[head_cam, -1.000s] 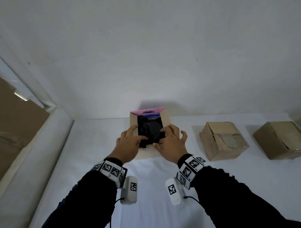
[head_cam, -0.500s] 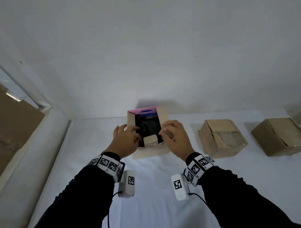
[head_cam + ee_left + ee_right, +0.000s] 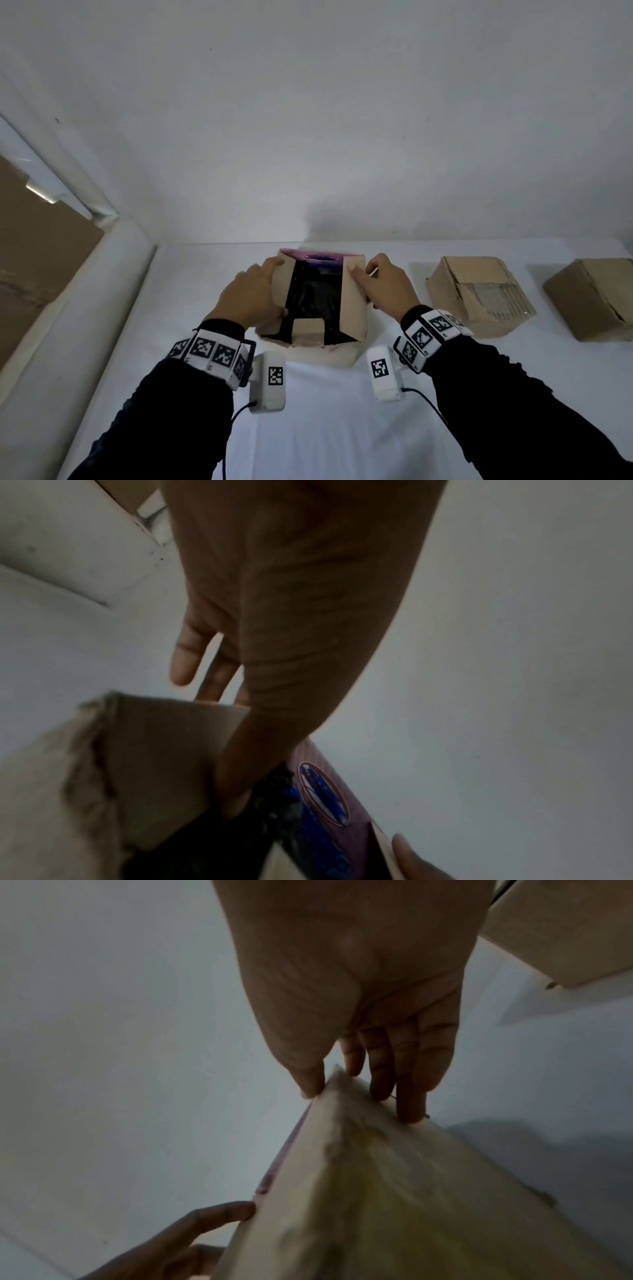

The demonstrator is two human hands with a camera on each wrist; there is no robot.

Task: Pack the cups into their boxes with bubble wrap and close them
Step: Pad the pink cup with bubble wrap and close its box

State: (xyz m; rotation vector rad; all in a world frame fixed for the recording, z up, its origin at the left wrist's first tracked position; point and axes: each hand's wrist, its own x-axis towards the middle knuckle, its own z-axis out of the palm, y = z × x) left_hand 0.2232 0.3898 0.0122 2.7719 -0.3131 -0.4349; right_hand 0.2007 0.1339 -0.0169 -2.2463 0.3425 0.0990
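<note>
Cardboard, plain brown: the open box (image 3: 310,305) stands at the back edge of the bench (image 3: 325,428), near its middle. Inside it I see a dark, crinkled mass, which I take to be the wrapped cup (image 3: 313,294); I cannot confirm the cup itself. The near small flap (image 3: 308,330) is already folded in over the contents. The far flap (image 3: 322,255), pink with a blue oval print, stands up. My left hand (image 3: 251,298) pinches the left side flap (image 3: 282,291), thumb on its inner face, fingers (image 3: 185,658) behind it. My right hand (image 3: 385,289) pinches the right side flap (image 3: 352,301) in the same manner.

Progress: packing of this box appears complete; closing is under way, with three flaps left. Two closed cardboard boxes (image 3: 479,296) sit toward the right edge.

Change against the earlier frames: both hands were over the opening, pressing on the contents; they have since moved outward to the side flaps.
</note>
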